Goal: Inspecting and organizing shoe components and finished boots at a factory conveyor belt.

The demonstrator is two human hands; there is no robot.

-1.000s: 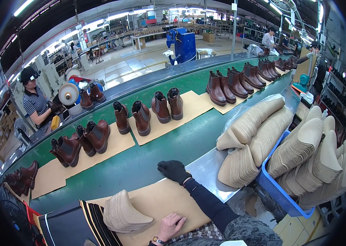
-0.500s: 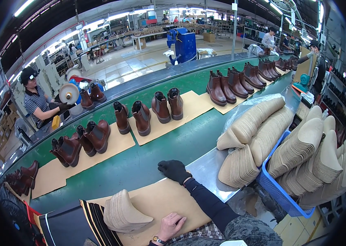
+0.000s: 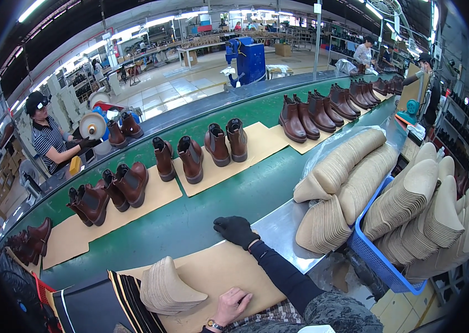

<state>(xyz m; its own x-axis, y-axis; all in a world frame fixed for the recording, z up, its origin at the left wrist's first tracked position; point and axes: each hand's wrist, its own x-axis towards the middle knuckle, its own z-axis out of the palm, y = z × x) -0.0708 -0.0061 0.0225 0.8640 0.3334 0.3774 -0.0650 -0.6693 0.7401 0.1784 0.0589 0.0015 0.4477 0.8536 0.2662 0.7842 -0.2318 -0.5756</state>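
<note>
My left hand (image 3: 233,305) is bare, with a watch at the wrist. It rests on a tan cardboard sheet (image 3: 229,266), fingers loosely bent and holding nothing visible. To its left stands a stack of curved beige boards (image 3: 169,289), shaped like insole pieces. My right hand (image 3: 237,231) wears a black glove and lies at the sheet's far edge over the green bench surface (image 3: 223,202). Its fingers are slightly curled, and I see nothing in them. Beyond both hands, pairs of brown ankle boots (image 3: 191,161) stand on cardboard sheets (image 3: 207,186).
At right, more beige board stacks (image 3: 351,166) lie on a metal plate (image 3: 279,227), beside a filled blue plastic basket (image 3: 381,263). Black sheets (image 3: 87,305) lie at lower left. Across the bench, a person in a striped shirt (image 3: 51,139) works beside a round wheel (image 3: 92,126).
</note>
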